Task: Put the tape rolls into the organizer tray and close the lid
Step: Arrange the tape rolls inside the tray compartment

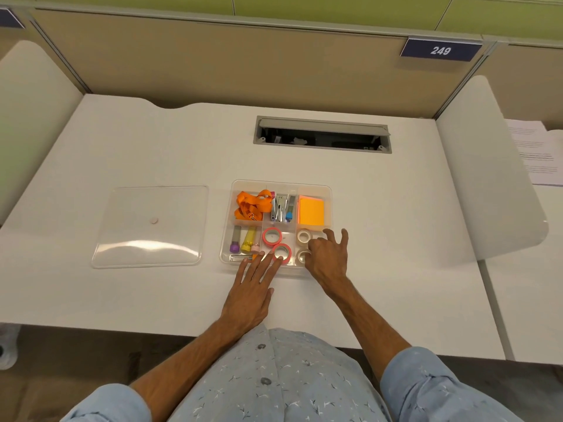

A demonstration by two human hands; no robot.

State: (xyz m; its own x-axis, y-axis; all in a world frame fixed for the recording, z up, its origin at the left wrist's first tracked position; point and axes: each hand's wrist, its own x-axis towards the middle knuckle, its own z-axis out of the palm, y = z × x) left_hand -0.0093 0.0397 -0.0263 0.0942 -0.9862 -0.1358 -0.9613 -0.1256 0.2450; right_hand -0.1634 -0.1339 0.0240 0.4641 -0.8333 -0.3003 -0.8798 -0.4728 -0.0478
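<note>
A clear organizer tray (327,190) sits mid-desk. Two pink tape rolls (272,236) (282,253) lie in its front middle compartment. White tape rolls (304,236) (302,256) lie in the front right compartment. My left hand (254,284) rests flat at the tray's front edge, its fingertips touching the nearer pink roll. My right hand (329,257) hovers over the front right compartment with fingers spread, partly hiding the white rolls. The clear lid (152,226) lies flat on the desk to the tray's left.
The tray also holds an orange lanyard (253,205), a stapler (281,207), orange sticky notes (311,210) and markers (243,239). An open cable slot (323,135) is behind the tray. Papers (536,153) lie on the neighbouring desk at right.
</note>
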